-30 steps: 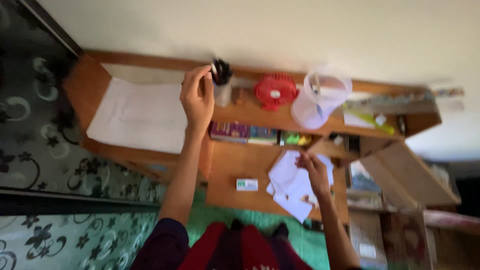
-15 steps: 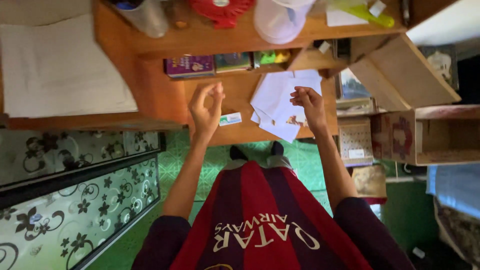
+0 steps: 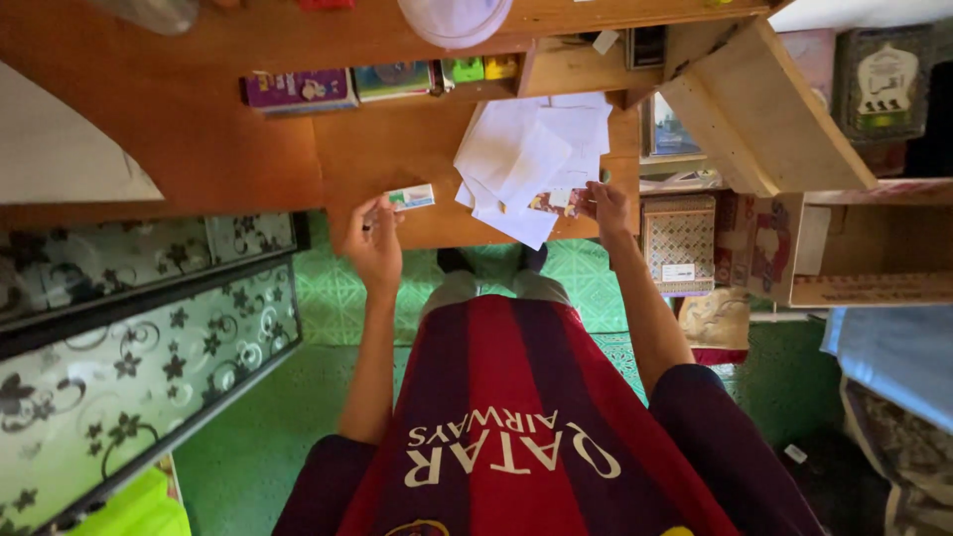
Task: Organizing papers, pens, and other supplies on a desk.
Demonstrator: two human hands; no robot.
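Wooden desk [image 3: 248, 149], small white-green packet [image 3: 411, 197]

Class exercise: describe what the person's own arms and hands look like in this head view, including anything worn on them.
Both forearms are bare, with dark maroon short sleeves ending near the elbows. The left hand and right hand are bare: no gloves, watch or bracelet visible. Rings are too small to tell.

Single head-worn camera, looking steeply down past the wearer's chest, wooden desk [image 3: 397, 149] near, at frame top
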